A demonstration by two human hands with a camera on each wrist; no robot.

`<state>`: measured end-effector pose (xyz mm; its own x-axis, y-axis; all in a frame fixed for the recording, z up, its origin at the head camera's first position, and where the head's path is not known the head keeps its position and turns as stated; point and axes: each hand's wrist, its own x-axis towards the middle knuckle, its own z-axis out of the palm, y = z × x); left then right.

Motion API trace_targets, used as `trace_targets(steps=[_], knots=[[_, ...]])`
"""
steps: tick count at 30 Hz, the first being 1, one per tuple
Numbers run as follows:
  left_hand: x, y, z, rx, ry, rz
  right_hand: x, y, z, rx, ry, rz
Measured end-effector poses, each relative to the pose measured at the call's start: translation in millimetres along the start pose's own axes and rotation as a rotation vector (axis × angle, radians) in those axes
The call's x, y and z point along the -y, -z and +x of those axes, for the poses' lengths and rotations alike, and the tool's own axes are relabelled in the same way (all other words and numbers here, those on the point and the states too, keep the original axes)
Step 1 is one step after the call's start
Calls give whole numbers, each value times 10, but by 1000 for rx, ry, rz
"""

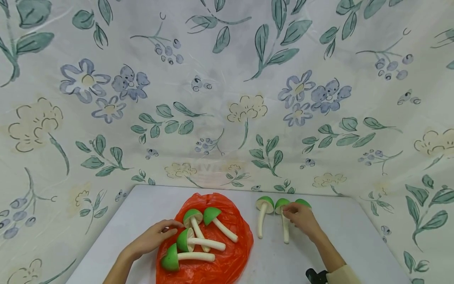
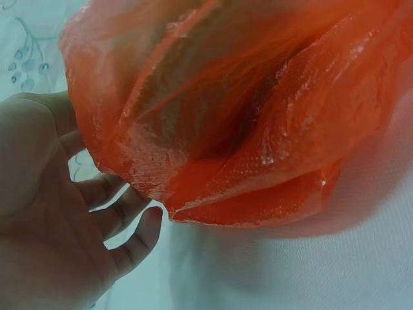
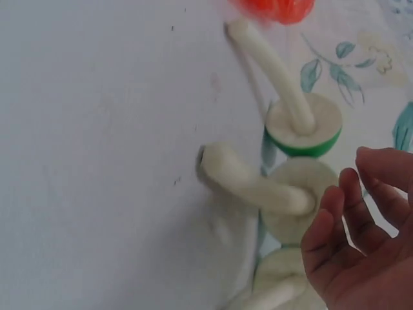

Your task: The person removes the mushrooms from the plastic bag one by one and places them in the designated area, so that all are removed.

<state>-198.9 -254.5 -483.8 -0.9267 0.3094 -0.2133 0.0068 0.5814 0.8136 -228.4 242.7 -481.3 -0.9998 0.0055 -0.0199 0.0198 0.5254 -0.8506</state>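
Note:
Four-part clusters aside, several toy mushrooms with green caps and white stems, one of them the lowest mushroom (image 1: 171,258), lie on a crumpled red plastic bag (image 1: 198,273). My left hand (image 1: 154,236) is at the bag's left edge, its loosely bent fingers touching the plastic (image 2: 213,161) in the left wrist view. To the right, three more mushrooms stand in a row along the table's back, caps away from me. Over the middle mushroom (image 1: 285,233) hovers my right hand (image 1: 304,220), partly covering the right-hand mushroom (image 1: 303,202). In the right wrist view nothing sits between its relaxed fingers (image 3: 371,226).
A white table (image 1: 276,264) carries everything. Flower-patterned cloth (image 1: 220,150) rises behind it and at both sides. Beside my right forearm a black object (image 1: 315,276) shows at the lower edge.

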Motion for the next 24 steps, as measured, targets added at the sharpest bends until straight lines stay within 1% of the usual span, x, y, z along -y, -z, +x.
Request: trace_targets(steps=[6,9,15,18,24], knots=[[-18,-5,0,5,-7,5,212,-145,16,58,52,9],[-17,-2,-16,9,-12,6,291,-237,27,105,86,-5],[-11,12,-22,14,-18,5,475,-396,43,219,200,-103],[-9,15,-21,18,-20,2,570,-495,44,256,235,-134],[-6,21,-40,19,-11,-3,774,-782,14,359,310,-191]])
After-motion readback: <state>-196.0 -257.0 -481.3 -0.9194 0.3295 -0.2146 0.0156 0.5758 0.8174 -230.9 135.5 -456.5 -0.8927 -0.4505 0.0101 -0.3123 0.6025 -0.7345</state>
